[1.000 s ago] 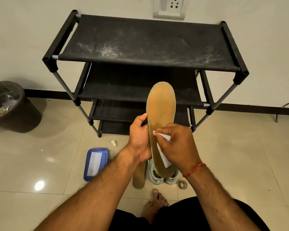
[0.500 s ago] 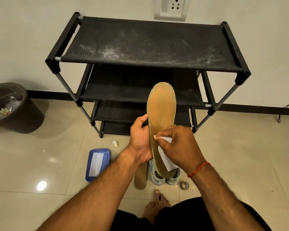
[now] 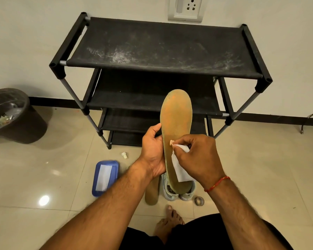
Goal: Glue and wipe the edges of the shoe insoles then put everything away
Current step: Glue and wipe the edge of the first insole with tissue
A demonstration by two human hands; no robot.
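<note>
One insole (image 3: 175,114) gripped upright along its left edge by left hand (image 3: 153,150), steadied for wiping; white wipe (image 3: 180,170) pinched in right hand (image 3: 197,156) fingers (image 3: 181,143), pressed to insole mid-length. Second insole (image 3: 152,193) on floor (image 3: 61,177) beside shoes (image 3: 186,195).

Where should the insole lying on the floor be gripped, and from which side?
Probably its near rounded end, pinched from the left: the floor insole lies flat, the shoes crowd its right edge, and the left hand hides its far end.

Left hand (image 3: 153,152) grips the upright insole (image 3: 176,123); right hand (image 3: 197,156) pinches what looks like tissue (image 3: 180,170) against it.
</note>
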